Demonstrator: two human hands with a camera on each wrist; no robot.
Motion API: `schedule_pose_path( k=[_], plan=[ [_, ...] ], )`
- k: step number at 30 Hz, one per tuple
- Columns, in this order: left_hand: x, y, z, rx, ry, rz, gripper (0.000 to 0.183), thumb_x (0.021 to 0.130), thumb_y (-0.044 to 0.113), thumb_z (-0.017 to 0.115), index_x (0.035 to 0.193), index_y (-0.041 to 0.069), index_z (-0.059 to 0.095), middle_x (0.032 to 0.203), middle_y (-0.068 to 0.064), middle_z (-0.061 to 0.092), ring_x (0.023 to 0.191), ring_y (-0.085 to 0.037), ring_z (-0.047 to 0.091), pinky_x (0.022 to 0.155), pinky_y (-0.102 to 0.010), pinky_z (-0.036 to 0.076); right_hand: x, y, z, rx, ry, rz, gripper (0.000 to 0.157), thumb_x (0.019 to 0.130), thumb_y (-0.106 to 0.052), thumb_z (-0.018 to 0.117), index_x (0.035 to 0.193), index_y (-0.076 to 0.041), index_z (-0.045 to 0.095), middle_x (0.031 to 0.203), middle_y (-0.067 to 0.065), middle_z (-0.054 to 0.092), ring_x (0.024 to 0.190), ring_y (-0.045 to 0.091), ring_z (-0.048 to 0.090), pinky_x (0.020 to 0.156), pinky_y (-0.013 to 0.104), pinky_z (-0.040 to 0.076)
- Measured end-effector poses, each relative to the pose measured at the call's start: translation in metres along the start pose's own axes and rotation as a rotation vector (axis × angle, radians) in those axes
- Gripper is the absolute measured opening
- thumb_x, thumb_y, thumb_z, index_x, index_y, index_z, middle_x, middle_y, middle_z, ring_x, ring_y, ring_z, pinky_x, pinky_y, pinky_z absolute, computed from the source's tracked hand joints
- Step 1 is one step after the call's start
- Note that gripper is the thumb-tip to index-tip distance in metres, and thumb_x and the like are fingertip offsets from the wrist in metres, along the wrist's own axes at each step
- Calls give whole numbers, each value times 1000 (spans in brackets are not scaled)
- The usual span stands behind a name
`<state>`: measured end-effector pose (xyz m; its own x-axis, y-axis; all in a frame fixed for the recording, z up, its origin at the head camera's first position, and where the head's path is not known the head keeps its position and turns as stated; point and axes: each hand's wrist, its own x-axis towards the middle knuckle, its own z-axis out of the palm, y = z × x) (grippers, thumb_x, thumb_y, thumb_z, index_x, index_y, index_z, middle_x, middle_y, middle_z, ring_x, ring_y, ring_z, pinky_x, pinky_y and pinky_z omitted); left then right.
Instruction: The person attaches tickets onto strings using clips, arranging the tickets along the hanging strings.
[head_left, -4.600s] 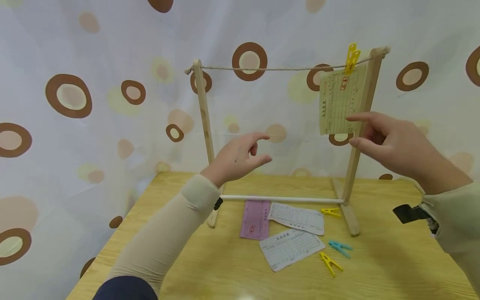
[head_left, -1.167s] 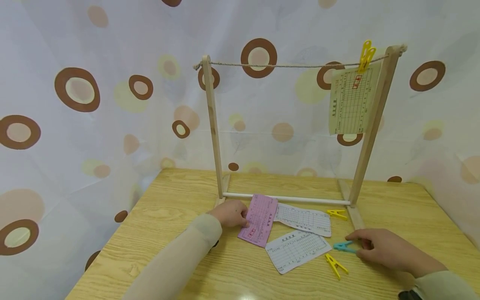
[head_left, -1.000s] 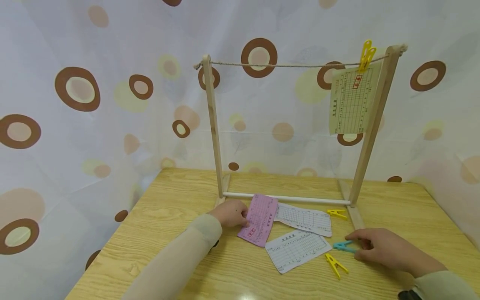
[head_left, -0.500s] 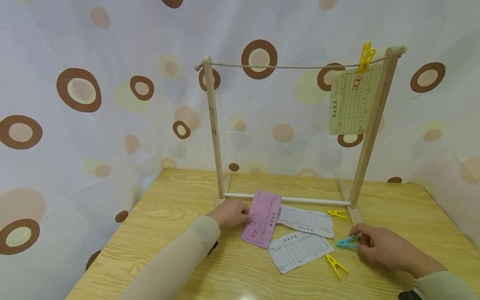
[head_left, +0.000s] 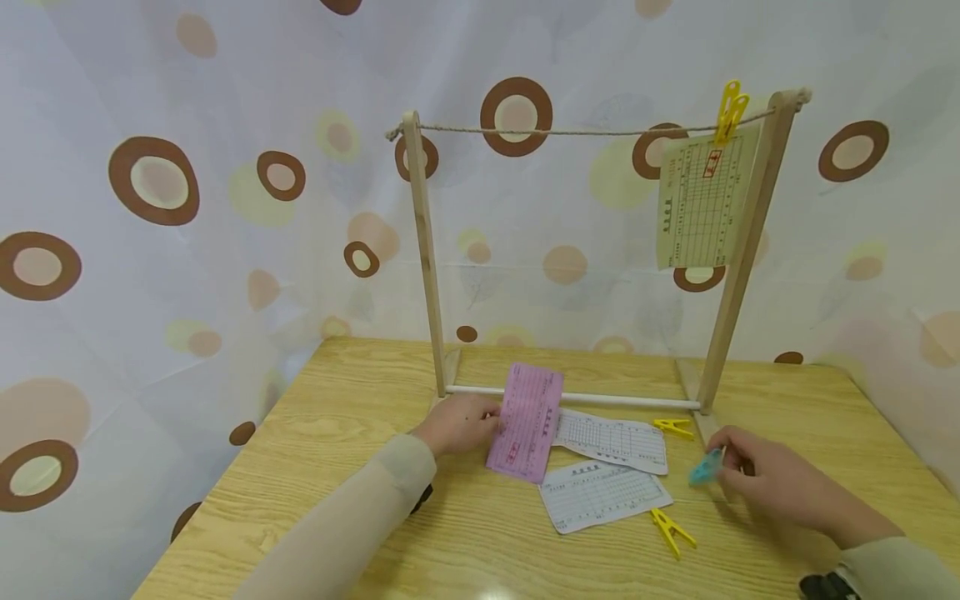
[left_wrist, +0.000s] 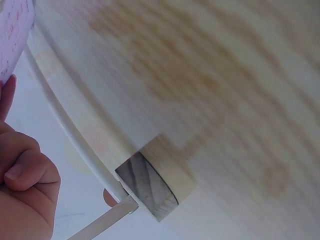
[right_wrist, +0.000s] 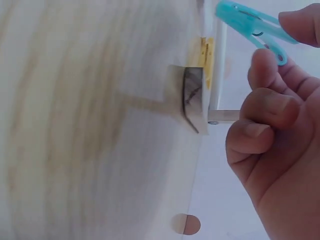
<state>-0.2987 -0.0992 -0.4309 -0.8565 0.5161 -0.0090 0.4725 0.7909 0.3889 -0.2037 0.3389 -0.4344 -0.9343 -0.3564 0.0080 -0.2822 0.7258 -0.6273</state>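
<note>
My left hand (head_left: 461, 423) pinches the left edge of a pink printed slip (head_left: 527, 423), which is raised off the table and overlaps the rack's white bar. In the left wrist view the slip's corner (left_wrist: 14, 37) shows above the curled fingers. On the right, my right hand (head_left: 776, 479) pinches a blue clothespin (head_left: 705, 468) by its handles, lifted from the table; the right wrist view shows the clothespin (right_wrist: 252, 27) between thumb and forefinger. Two white printed slips (head_left: 613, 442) (head_left: 600, 496) lie between the hands, the nearer one's upper edge close to the other.
Behind the slips stands a wooden rack (head_left: 424, 258) with a string (head_left: 555, 131) across its top. A yellow clothespin (head_left: 729, 112) holds a yellowish slip (head_left: 703, 204) at the string's right end. Two more yellow clothespins (head_left: 673, 428) (head_left: 672, 532) lie on the table (head_left: 360, 533).
Both hands came down from the rack to the table. The left hand took the pink slip and raised it; the right hand picked up the blue clothespin and turned it.
</note>
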Motion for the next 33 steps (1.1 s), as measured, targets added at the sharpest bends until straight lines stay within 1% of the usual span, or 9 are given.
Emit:
schedule_pose_path(
  k=[3,6,10,13,17,20,24,28,33],
  plan=[
    [-1,1,-1,13,14,22,24,103,32,59,111,18,76,78,13,62,65,-8,51,59,-26,44,1,-3,-3,-7,40,-6,28,101,-23,64,122,-6,56,82,-2,51,62,7,43,53,27,37],
    [-1,4,-4,11,30,47,25,104,32,58,112,16,76,75,11,61,62,-7,49,56,-25,42,3,-7,-7,-12,73,-31,29,101,-24,66,122,-7,58,79,-4,51,61,7,43,53,27,36],
    [-3,9,-8,-14,35,70,26,104,32,58,116,16,76,79,9,65,61,-6,48,56,-24,41,5,-12,-15,-16,99,-70,29,100,-24,66,124,-7,61,77,-5,52,58,8,42,51,28,36],
    [-5,13,-12,-23,37,79,26,104,31,59,117,16,76,82,8,66,61,-6,48,56,-24,41,5,-17,-22,-28,113,-77,30,101,-26,66,126,-10,62,77,-6,53,57,9,42,50,28,36],
    [-8,20,-19,10,62,104,23,103,31,60,103,15,76,73,9,61,60,-6,47,55,-24,40,6,-25,-30,-52,141,-93,28,101,-28,66,125,-14,64,77,-6,53,57,10,41,49,29,36],
    [-10,25,-26,31,84,127,21,103,30,61,92,16,72,67,10,56,58,-6,44,54,-23,38,7,-32,-36,-69,166,-120,28,101,-27,66,125,-15,64,77,-6,53,57,11,41,49,30,35],
    [-11,31,-37,19,103,142,21,103,29,61,90,17,71,70,10,58,59,-6,45,54,-23,38,7,-40,-45,-81,208,-135,29,102,-26,64,128,-14,62,78,-5,53,55,12,40,49,30,34],
    [-13,35,-47,4,153,175,20,105,27,58,96,15,72,74,9,61,58,-6,44,54,-24,38,8,-48,-56,-96,258,-165,30,103,-19,63,131,-12,60,78,-4,51,54,13,38,48,30,33],
    [-16,44,-58,-6,258,230,23,106,25,55,96,15,73,65,10,56,49,-3,36,48,-22,32,12,-64,-72,-158,312,-185,29,101,-17,65,130,-14,64,76,-5,50,53,12,36,47,30,31]
  ],
)
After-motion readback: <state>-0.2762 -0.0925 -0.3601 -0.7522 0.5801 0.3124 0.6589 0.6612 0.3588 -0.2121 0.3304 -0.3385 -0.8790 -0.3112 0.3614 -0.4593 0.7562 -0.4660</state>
